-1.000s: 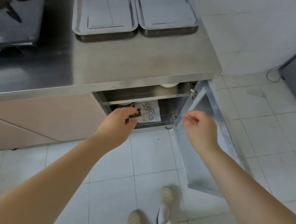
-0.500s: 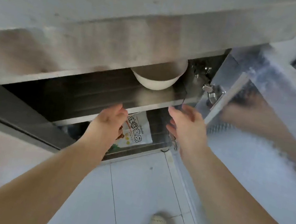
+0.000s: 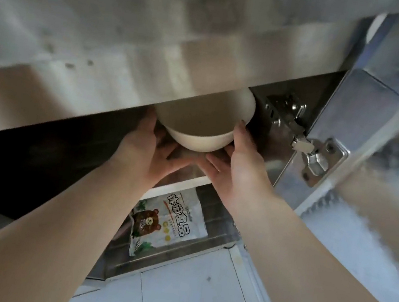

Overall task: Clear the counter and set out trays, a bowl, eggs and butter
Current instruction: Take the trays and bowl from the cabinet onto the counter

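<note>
The white bowl [image 3: 197, 134] is sitting on the upper cupboard shelf [image 3: 182, 183], tucked just under the front edge of the bench [image 3: 158, 40], and both hands are closing on it. The left hand [image 3: 148, 150] is cupping its left side and underside; the right hand [image 3: 238, 162] is pressing against its right side, fingers curling beneath, so the two are clamping the bowl between them. Below the hands, a printed packet [image 3: 171, 224] is lying on the lower shelf; to the right of the right hand the open door [image 3: 352, 138] is hanging on its hinge [image 3: 308, 147]. The step looks like fetching the bowl. Next, it likely needs drawing out low, clearing the bench edge, then lifting onto the bench.
</note>
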